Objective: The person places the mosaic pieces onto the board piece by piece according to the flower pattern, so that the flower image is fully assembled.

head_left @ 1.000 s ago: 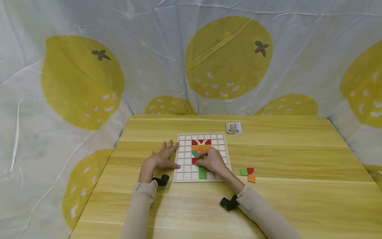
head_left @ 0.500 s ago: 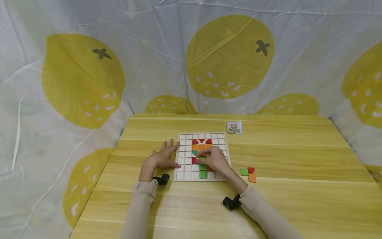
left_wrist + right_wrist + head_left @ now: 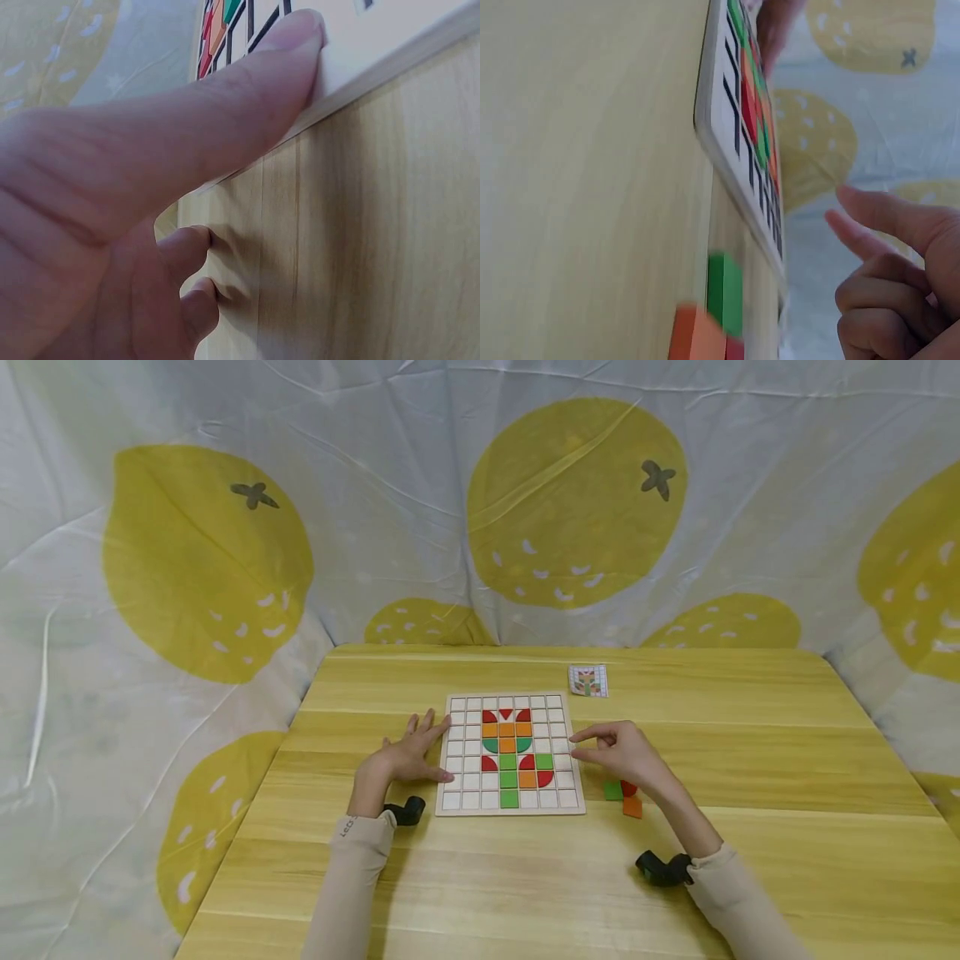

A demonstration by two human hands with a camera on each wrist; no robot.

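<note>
A white gridded wooden board (image 3: pixel 462 732) lies on the table with red, orange and green tiles forming a pattern in its cells. My left hand (image 3: pixel 408 757) rests at the board's left side, fingers spread; in the left wrist view its thumb (image 3: pixel 262 90) touches the board's edge. My right hand (image 3: pixel 626 752) is in the air just off the board's right edge. Its thumb and index finger are stretched out with a gap between them and nothing held, the other fingers curled. Below it lie a green square tile (image 3: pixel 612 791), a red tile (image 3: pixel 628 788), partly hidden, and an orange tile (image 3: pixel 632 807).
A small pattern card (image 3: pixel 588 682) lies behind the board's right corner. The wooden table (image 3: pixel 480 877) runs back to a hanging cloth (image 3: pixel 420 518) printed with lemons. Black wrist cameras (image 3: pixel 663 868) hang below both wrists.
My right hand has let go of a red tile, now lying in the board's left part, and moved right off the board, towards the loose tiles. The left hand has stayed in place.
</note>
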